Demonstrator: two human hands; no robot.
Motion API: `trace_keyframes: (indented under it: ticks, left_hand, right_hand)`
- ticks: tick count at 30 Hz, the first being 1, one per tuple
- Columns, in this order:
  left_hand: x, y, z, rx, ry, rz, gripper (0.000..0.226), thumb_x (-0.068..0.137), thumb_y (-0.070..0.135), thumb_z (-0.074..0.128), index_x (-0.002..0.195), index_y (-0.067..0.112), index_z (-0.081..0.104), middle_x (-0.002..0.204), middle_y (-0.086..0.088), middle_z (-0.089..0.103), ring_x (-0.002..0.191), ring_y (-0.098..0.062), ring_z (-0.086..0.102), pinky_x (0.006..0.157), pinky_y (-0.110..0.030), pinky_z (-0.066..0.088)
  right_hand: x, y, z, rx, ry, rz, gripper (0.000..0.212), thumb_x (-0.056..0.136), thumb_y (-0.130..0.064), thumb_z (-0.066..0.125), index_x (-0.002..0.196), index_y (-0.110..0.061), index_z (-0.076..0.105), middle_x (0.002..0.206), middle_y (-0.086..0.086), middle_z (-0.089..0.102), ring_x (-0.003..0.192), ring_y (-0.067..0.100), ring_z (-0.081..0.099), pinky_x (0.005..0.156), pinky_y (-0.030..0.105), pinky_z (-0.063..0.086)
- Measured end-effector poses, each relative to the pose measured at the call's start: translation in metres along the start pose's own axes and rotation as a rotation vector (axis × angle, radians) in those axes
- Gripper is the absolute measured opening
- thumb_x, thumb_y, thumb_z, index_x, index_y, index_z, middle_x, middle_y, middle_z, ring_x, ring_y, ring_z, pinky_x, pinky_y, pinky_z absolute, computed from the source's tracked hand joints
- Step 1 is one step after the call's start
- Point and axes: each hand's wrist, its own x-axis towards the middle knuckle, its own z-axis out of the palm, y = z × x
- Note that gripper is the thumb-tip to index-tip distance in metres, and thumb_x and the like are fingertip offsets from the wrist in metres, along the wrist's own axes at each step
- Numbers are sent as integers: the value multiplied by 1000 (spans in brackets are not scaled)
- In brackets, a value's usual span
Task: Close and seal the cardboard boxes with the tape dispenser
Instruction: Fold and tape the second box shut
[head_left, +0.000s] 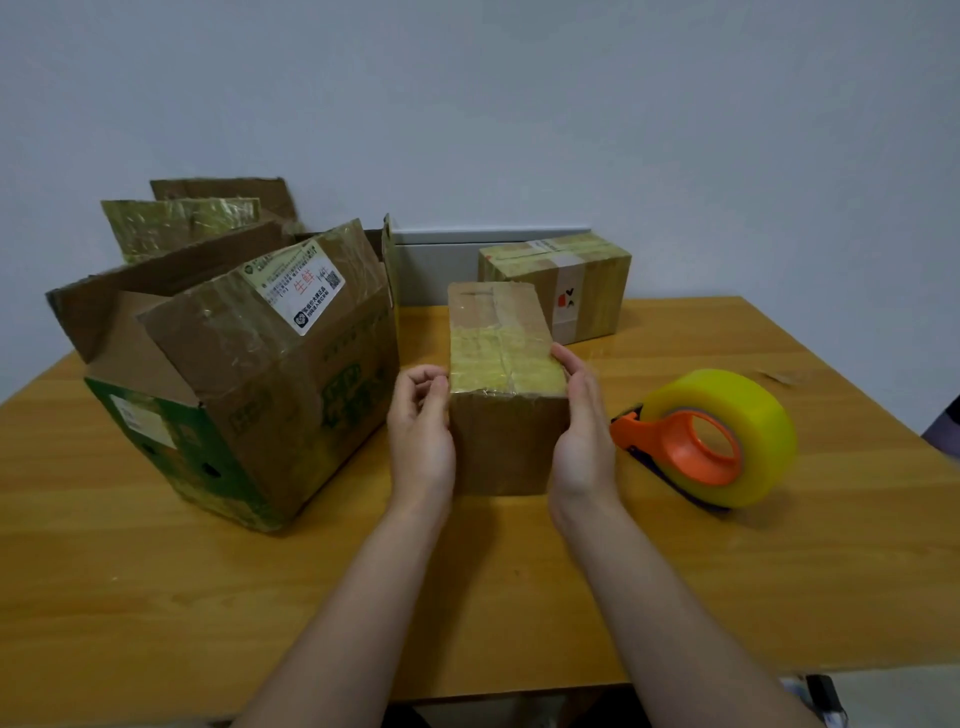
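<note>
A small closed cardboard box (501, 374) stands at the middle of the wooden table (156, 597), its top covered with yellowish tape. My left hand (421, 431) is beside its left face, fingers curled at the top edge. My right hand (582, 431) lies flat against its right face. To the right of the box, a tape dispenser (711, 441) with an orange handle and a fat yellow roll lies on the table, untouched. A large box (249, 374) with its flaps up stands open at the left.
Another taped, closed box (566, 283) sits at the back of the table near the wall. Behind the large box, more flaps or boxes with taped surfaces (182, 223) stick up. The table's near edge runs just under my forearms.
</note>
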Motion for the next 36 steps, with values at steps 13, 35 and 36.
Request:
trace_keyframes:
  ticks: [13, 35, 36]
  left_hand:
    - [-18, -23, 3, 185, 71, 380, 31, 102, 62, 38, 115, 39, 55, 110, 14, 61, 103, -13, 62, 83, -42, 57]
    - [16, 32, 5, 954, 61, 671, 40, 104, 42, 44, 104, 21, 78, 110, 4, 74, 108, -18, 58, 87, -38, 43]
    - [19, 30, 3, 1003, 79, 719, 39, 102, 40, 46, 98, 20, 79, 103, 3, 75, 104, -20, 60, 88, -40, 41]
  right_hand:
    - [-5, 17, -3, 85, -6, 5, 54, 102, -58, 33, 144, -33, 55, 143, -6, 60, 132, 9, 56, 105, 34, 51]
    - [-13, 4, 19, -412, -106, -236, 47, 105, -53, 37, 142, -32, 57, 137, -7, 48, 121, -9, 48, 92, 2, 39]
    - [-15, 6, 20, -417, -90, -252, 45, 107, -49, 35, 140, -30, 59, 134, -7, 48, 121, -6, 49, 92, 3, 39]
